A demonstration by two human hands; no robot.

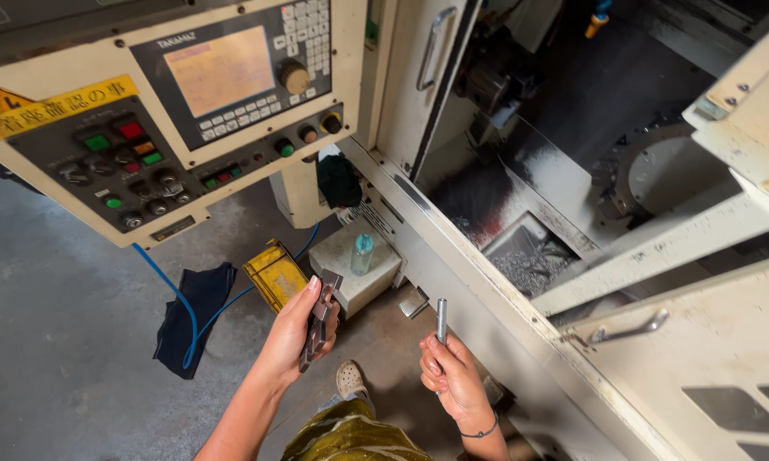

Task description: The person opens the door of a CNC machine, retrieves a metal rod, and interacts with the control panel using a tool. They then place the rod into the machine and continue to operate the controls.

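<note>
One yellow strip label (58, 107) with dark signs sits at the upper left of the control panel (171, 111), and a yellow triangle sign (5, 98) is just above it. The right hand (453, 376) closes around the lower end of one short grey metal rod (441, 320), held upright beside the machine edge. The left hand (297, 329) grips one dark flat metal gauge (322, 318). Below stand one yellow box (273, 275) and one clear bottle (362, 253)
</note>
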